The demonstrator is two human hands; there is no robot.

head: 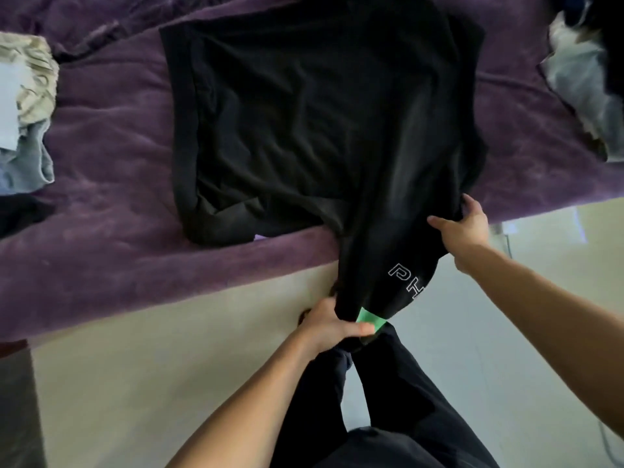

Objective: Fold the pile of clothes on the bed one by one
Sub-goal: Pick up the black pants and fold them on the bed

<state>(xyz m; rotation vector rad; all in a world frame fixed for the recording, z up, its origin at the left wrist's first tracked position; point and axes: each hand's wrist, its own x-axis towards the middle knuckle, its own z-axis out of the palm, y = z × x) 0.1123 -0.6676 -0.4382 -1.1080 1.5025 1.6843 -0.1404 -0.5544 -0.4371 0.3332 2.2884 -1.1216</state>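
Left hand (332,327) grips black shirt (320,113) end hanging off bed (101,231); right hand (467,222) pinches its side edge; lettering (407,280) partly hidden.

Bed (135,298) spread with a plush purple blanket (118,136), softly creased, its near edge slanting across the view, pale cream floor (152,383) below, smooth and glossy, brighter sheen of light at right
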